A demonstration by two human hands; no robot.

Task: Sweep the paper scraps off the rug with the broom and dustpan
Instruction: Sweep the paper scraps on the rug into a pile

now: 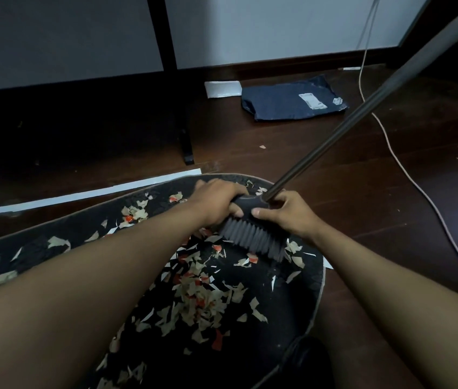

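A dark oval rug (pixel 54 237) lies on the wooden floor, strewn with several beige, white and red paper scraps (pixel 202 290). The broom head (pixel 253 237), with grey bristles, rests on the rug near its far right edge. Its long grey handle (pixel 362 105) slants up to the top right. My left hand (pixel 216 203) grips the left end of the broom head. My right hand (pixel 286 211) holds the head where the handle joins it. A dark shape at the bottom edge (pixel 303 357) may be the dustpan; I cannot tell.
A dark blue mailer bag (pixel 292 99) and a white packet (pixel 222 88) lie on the floor by the wall. A pale cable (pixel 396 161) runs down the right side. A black furniture leg (pixel 185 141) stands beyond the rug. A white strip (pixel 82 195) borders the rug's far side.
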